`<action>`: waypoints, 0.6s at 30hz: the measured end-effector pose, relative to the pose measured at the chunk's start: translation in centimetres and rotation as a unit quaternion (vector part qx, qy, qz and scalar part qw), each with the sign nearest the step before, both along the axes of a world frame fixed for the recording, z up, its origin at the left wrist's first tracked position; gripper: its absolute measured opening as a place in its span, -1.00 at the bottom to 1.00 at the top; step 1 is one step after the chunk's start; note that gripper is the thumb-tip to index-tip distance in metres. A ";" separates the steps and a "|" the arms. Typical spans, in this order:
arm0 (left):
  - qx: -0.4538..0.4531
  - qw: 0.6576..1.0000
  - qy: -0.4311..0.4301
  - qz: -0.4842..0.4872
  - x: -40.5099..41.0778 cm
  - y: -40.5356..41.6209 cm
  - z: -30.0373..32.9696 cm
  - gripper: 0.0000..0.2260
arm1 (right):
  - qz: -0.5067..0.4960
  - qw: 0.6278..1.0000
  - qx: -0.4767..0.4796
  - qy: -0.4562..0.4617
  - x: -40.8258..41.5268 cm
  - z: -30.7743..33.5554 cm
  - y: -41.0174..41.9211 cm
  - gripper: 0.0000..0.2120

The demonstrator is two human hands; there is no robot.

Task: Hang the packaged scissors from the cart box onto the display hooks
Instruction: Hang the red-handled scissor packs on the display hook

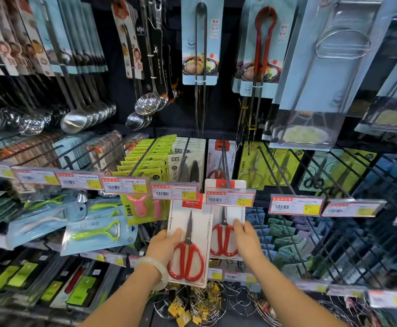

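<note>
My left hand (163, 245) grips the left edge of a white card pack of red-handled scissors (188, 246), held upright below the price tags. My right hand (246, 238) holds a second pack of red-handled scissors (224, 234), whose top reaches up behind a price tag (230, 197) at the tip of a display hook (224, 161). More of the same scissors hang further back on that hook (218, 159). The cart box is out of view.
Rows of black hooks carry ladles (74, 119), tongs (262, 50), green-carded tools (145, 159) and peelers (96, 232). Price tags (175, 191) line the hook tips. Sponges and cloths (284, 232) fill the right; wire racks (204, 303) sit below my hands.
</note>
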State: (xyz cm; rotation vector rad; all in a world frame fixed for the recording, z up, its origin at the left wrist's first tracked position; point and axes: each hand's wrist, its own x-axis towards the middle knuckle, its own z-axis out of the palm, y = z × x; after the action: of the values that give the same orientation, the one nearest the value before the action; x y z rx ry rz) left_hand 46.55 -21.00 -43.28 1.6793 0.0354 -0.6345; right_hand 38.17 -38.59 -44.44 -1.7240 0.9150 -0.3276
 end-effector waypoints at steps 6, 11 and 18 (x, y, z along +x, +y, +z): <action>0.023 0.999 -0.018 -0.028 -0.3 -1.0 -0.4 -0.84 | -0.007 0.993 -0.012 0.121 0.9 0.5 -0.9 -0.39; 0.071 0.994 -0.031 -0.079 -1.2 -1.6 -0.7 -0.78 | 0.085 0.974 0.200 -0.061 -1.5 0.8 2.2 -0.73; 0.080 0.990 -0.056 -0.101 -2.0 -2.5 -0.9 -0.81 | 0.078 0.989 0.097 -0.078 -3.4 -0.1 2.6 -0.95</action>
State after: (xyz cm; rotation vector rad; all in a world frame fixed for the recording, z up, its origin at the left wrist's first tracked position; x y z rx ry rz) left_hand 44.54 -23.54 -44.20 1.8864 -0.1706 -0.7021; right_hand 34.74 -35.98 -44.53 -1.5556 0.6705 -0.2575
